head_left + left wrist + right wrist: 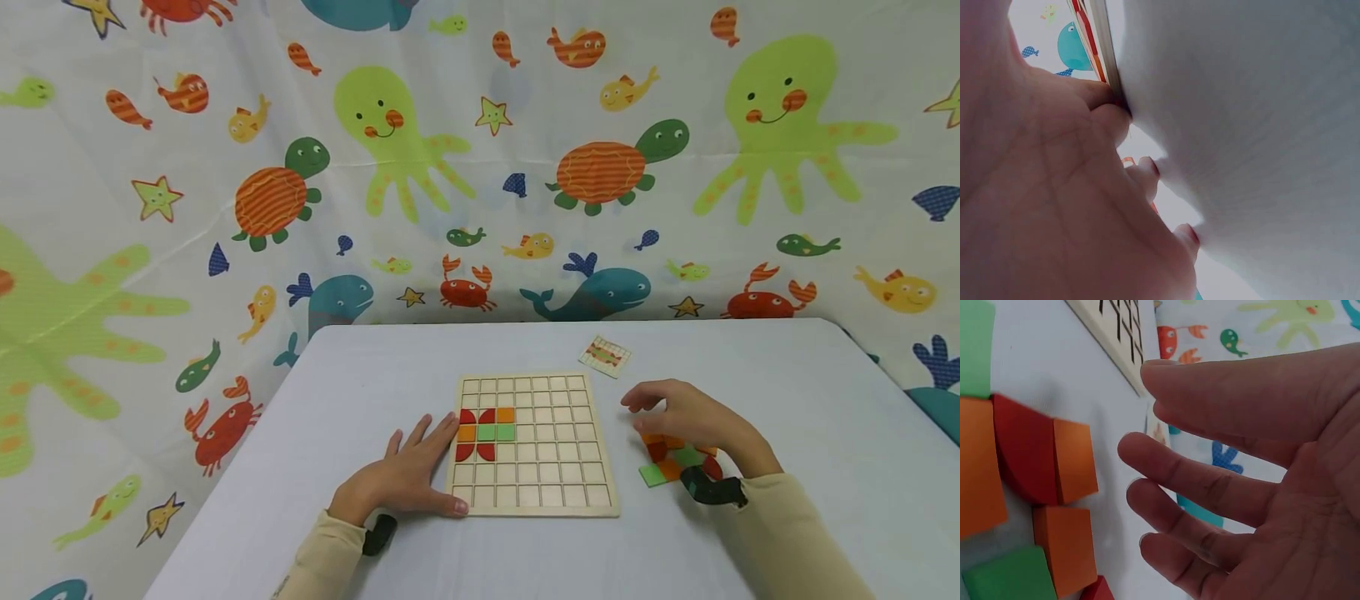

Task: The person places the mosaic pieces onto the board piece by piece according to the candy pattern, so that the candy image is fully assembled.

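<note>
A square wooden grid board (547, 475) lies on the table, with red curved, orange and light green pieces in cells toward its left side. My left hand (401, 479) rests along the board's left edge, fingers spread and thumb at the near-left corner. In the left wrist view, fingers touch the board's side (1107, 50). My right hand (686, 412) hovers above a loose pile of orange, red and green pieces (670, 468), right of the board. The right wrist view shows its fingers (1172, 465) loosely bent, with no piece visible between thumb and fingers.
A small pattern card (605, 357) lies behind the board, toward the right. The white table (382, 358) ends at a hanging cloth (442, 167) printed with sea animals.
</note>
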The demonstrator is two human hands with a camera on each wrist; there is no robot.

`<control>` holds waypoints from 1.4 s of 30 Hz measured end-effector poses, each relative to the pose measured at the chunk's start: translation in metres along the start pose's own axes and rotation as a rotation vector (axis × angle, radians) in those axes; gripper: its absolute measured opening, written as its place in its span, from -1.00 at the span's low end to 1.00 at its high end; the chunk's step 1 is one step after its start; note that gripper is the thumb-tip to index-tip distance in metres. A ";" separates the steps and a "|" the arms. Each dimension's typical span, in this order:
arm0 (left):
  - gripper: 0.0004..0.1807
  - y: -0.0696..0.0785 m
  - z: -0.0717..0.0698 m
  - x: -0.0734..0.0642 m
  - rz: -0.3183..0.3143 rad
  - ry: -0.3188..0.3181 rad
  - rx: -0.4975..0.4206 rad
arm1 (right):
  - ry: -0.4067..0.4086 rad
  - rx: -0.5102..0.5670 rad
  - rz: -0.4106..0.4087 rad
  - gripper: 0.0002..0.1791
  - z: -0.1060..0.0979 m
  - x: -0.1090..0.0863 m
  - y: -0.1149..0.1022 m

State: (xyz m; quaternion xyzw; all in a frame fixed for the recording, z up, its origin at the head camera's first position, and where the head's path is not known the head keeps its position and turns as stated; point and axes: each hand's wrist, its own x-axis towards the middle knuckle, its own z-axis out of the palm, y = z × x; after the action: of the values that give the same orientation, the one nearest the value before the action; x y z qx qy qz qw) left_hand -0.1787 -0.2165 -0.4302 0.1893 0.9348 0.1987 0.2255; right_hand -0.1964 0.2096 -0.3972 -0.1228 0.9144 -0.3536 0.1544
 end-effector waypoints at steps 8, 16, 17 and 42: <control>0.40 0.000 0.000 0.002 -0.003 -0.004 -0.005 | -0.009 -0.043 0.050 -0.72 -0.003 0.002 0.011; 0.40 0.001 -0.002 0.002 -0.004 -0.008 0.001 | -0.067 -0.071 0.062 -0.84 -0.003 0.005 0.017; 0.40 0.001 -0.002 0.002 -0.004 -0.008 0.004 | -0.076 -0.071 0.062 -0.84 -0.002 0.005 0.017; 0.41 0.000 0.000 0.003 -0.013 -0.004 0.003 | -0.064 0.001 -0.035 -0.92 0.004 0.007 0.010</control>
State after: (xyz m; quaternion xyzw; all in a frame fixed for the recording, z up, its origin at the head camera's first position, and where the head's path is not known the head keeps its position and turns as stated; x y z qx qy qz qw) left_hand -0.1814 -0.2153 -0.4309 0.1838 0.9359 0.1952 0.2285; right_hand -0.2024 0.2119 -0.4079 -0.1497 0.9065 -0.3528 0.1774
